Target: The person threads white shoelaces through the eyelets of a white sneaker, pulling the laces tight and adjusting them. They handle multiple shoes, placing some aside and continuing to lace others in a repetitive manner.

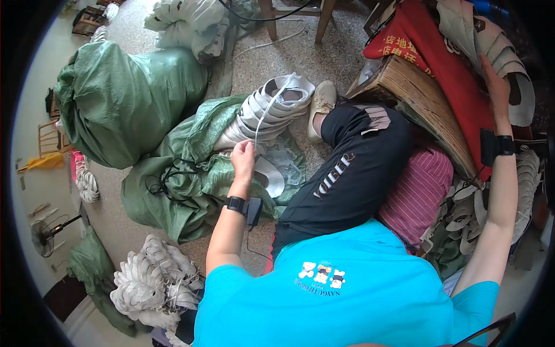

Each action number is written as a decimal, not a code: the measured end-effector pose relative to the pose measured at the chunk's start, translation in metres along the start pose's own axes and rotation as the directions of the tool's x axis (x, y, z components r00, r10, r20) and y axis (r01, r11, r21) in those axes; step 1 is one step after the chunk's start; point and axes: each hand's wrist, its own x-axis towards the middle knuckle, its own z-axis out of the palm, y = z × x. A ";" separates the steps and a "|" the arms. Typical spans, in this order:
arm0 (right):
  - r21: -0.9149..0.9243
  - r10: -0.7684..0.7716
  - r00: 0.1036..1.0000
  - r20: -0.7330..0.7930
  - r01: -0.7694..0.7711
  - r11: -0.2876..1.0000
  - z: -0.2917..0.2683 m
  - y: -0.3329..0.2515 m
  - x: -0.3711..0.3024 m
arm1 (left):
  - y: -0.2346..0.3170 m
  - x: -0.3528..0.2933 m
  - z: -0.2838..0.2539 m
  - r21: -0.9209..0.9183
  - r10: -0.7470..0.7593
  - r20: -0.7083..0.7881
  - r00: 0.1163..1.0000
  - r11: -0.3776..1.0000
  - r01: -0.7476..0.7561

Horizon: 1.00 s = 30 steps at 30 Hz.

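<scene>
My left hand [243, 158] is closed in a pinch on a white tie strip [267, 113]. The strip runs up across a bundle of nested pale shoe uppers [272, 110], which lies on an opened green woven sack [217, 118]. Beside that hand, a loose white curved piece [269, 178] rests on the sack and some clear plastic. At the upper right, my right hand [496, 92] has its fingers stretched out against a stack of pale shoe uppers [491, 43]. The stack sits on red cloth [436, 63]; part of that hand's grip is hidden.
A full green sack [127, 98] stands at the left, with a clear bag of white pieces [193, 26] behind it. A thick stack of brown board [410, 104] is beside my leg. More pale uppers [156, 280] lie lower left. A wooden stool [298, 14] stands at the back.
</scene>
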 end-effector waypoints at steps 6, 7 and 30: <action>0.032 0.030 0.999 -0.012 -0.029 0.999 -0.010 0.006 -0.004 | 0.038 0.040 0.051 0.587 0.367 -0.029 0.930 0.759 -0.281; 0.069 0.083 0.996 0.027 -0.085 0.994 -0.017 0.007 -0.003 | 0.043 0.039 0.061 0.697 0.422 -0.060 0.905 0.667 -0.265; 0.043 -0.119 0.989 -0.083 0.123 0.991 0.003 0.006 -0.010 | 0.373 -0.126 -0.119 -0.597 0.587 0.216 0.780 0.712 -0.371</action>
